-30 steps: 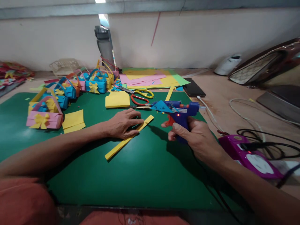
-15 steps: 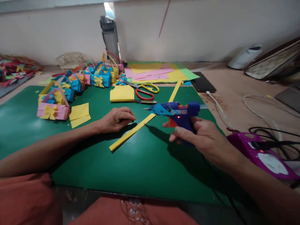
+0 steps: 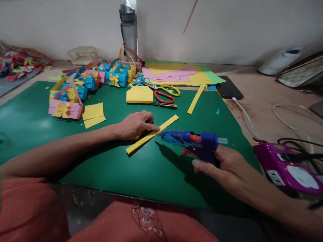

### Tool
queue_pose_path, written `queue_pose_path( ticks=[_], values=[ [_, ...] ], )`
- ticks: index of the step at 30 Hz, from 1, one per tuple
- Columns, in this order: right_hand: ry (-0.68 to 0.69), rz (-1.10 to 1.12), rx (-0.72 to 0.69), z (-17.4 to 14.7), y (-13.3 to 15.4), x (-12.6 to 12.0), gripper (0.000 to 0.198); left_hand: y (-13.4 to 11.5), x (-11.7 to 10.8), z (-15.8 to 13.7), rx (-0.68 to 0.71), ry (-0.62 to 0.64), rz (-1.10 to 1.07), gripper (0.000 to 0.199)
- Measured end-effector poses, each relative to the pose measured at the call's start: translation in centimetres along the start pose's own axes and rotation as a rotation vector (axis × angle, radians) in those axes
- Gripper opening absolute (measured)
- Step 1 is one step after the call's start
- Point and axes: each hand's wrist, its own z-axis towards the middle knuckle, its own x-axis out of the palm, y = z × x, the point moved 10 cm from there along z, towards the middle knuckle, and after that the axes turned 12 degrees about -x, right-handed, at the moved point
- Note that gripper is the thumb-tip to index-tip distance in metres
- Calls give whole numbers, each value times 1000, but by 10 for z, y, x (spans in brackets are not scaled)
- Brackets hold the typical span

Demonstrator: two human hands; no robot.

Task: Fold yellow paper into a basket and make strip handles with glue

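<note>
A narrow yellow paper strip [image 3: 141, 144] lies at a slant on the green mat [image 3: 141, 178]. My left hand [image 3: 136, 125] rests at the strip's middle, one finger stretched onto it and the others curled, holding it down. In my right hand [image 3: 224, 166] is a blue hot glue gun [image 3: 207, 146] with blue tape on its barrel, its red light lit and a glue stick poking out the back. The nozzle is close to the strip, just beside my left fingertip; whether it touches I cannot tell.
Several small paper baskets with bows [image 3: 67, 109] stand at the left. Two yellow paper pieces [image 3: 93, 114], a folded yellow piece [image 3: 139, 94], scissors [image 3: 164, 96] and another yellow strip [image 3: 196, 99] lie behind. At the right are a phone [image 3: 229, 88] and a purple power strip [image 3: 280, 164].
The glue gun has come down and nearer, its nozzle now by the near strip. My left hand has moved right onto that strip. The view has shifted slightly.
</note>
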Motion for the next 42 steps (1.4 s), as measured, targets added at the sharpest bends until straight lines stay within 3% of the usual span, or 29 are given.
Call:
queue_pose_path(
  ticks=[4, 8, 13, 18, 25, 34, 42],
  values=[
    [11, -108, -182, -10, 19, 12, 19, 2, 1, 1, -24, -29, -22, 33],
    [34, -197, -353, -16, 37, 24, 40, 2, -1, 0, -43, -53, -54, 32],
    [67, -255, -504, -16, 54, 33, 48, 2, 1, 0, -46, -42, -47, 34],
    [95, -368, -549, -14, 56, 40, 49, 3, 3, 1, -51, -32, -30, 35],
    [61, -453, -510, -10, 46, 40, 44, 1, 0, 1, -6, 25, -46, 34],
    [60, -439, -598, -12, 65, 40, 40, 3, 2, 2, 31, 35, -70, 35],
    [46, -436, -593, -11, 61, 42, 47, 2, 1, 1, 36, 22, -67, 35]
  ],
)
